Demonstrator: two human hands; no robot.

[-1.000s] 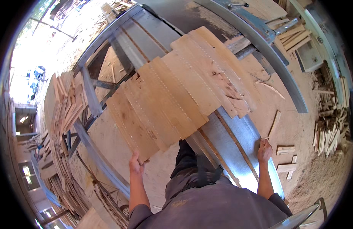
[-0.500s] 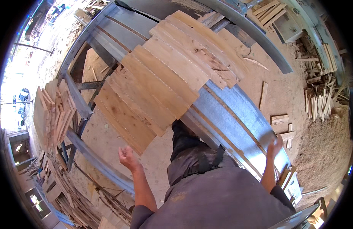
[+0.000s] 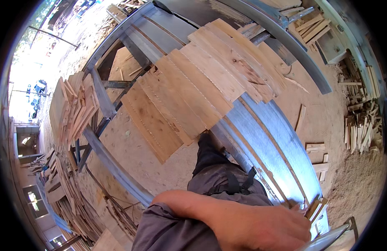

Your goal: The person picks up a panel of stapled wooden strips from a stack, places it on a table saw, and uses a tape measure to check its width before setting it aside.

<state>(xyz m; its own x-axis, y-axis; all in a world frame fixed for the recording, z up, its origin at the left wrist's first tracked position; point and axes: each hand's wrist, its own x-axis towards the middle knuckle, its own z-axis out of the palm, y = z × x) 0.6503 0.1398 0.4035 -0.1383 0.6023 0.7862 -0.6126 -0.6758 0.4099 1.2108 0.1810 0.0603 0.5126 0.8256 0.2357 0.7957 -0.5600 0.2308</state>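
My left arm reaches across my body to the right. My left hand (image 3: 264, 226) is close to the camera with its back toward me, and its fingers bend down out of sight. It is nearest to a few short wooden strips (image 3: 316, 210) at the right end of a metal table (image 3: 273, 138). A little skin shows between that hand and the strips; whose fingers these are I cannot make out. The rest of my right hand is hidden. Ahead, several pale wooden boards (image 3: 189, 88) lie edge to edge across the table, their near ends hanging over its side.
A stack of boards (image 3: 74, 104) rests on a metal frame at the left. Scrap wood (image 3: 72, 205) lies in piles at the lower left, and offcuts (image 3: 360, 131) at the right. A curved metal beam (image 3: 302, 58) runs at the far right. Sawdust (image 3: 356, 184) is heaped at the right.
My left hand has swung from beside the boards' near ends across my body to the right. My right hand has dropped from above the metal table out of clear sight. The view has shifted slightly.
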